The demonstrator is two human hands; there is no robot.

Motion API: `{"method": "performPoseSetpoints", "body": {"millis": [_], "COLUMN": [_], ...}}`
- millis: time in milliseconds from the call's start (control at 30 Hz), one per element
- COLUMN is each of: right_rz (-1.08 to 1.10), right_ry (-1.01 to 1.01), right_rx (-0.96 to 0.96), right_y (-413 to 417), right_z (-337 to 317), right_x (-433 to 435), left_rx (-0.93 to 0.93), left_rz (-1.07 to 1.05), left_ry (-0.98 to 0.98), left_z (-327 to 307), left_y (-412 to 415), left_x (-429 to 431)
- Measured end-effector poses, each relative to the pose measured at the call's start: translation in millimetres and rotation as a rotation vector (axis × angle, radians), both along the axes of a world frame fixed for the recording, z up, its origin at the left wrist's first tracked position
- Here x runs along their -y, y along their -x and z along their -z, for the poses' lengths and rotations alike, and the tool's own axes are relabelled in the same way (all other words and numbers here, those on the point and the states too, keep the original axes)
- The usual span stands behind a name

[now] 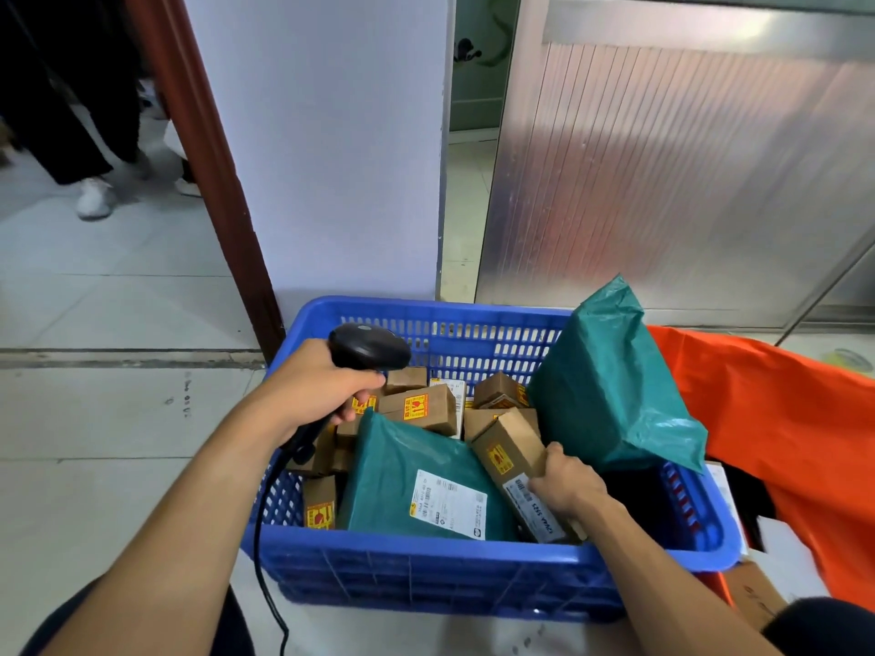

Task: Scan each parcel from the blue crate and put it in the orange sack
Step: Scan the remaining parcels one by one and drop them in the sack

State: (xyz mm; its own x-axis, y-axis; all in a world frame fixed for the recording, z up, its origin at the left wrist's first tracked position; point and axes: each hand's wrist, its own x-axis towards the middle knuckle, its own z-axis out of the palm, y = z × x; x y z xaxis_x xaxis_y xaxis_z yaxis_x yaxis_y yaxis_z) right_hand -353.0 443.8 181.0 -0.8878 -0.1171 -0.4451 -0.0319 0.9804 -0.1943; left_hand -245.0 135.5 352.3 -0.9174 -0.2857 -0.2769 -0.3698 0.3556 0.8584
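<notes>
Head view: our left hand (312,390) grips the scanner (369,345), right hand (566,482) clutches the long box (509,447) label-up for scanning.

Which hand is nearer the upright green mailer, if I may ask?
Right. The right hand grips a box just beside the mailer; the left hand holds the scanner across the crate.

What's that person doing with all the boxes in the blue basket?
A person is scanning parcels. Their left hand holds a black handheld scanner above the blue plastic crate. Their right hand grips a long brown cardboard box inside the crate, among small brown boxes and green plastic bags. The orange fabric sack lies beside it.
</notes>
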Motion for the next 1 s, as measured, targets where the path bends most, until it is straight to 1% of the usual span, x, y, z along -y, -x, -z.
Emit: {"method": "performPoseSetpoints", "body": {"millis": [100,233,333,400,467,600,733,833,1000], "right_rz": [-0.013,0.044,0.083,0.116,0.145,0.132,0.140,0.165,0.162], "right_ry": [0.079,0.296,0.476,0.574,0.640,0.723,0.754,0.813,0.820], "right_rx": [-0.064,-0.158,-0.234,-0.262,-0.244,-0.225,-0.311,-0.375,-0.442], "right_y": [-5,-7,-13,-23,-33,-56,-74,-85,-88], "right_z": [-24,-76,-115,-132,-139,-148,-159,-165,-174], "right_x": [4,0,-13,-23,-32,-49,-58,-61,-67], "left_rx": [-0.023,-0.066,-0.088,-0.112,-0.138,-0.188,-0.211,-0.237,-0.338], "left_rz": [-0.001,0.042,0.114,0.163,0.186,0.246,0.316,0.301,0.256], "left_ry": [-0.017,-0.036,-0.016,0.003,0.023,0.056,0.115,0.141,0.155], "left_z": [0,-3,-8,-9,-7,-3,-4,-6,-12], "left_y": [-1,-7,-15,-23,-31,-56,-79,-95,-120], "left_x": [-1,-7,-16,-24,-34,-55,-72,-83,-100]}}
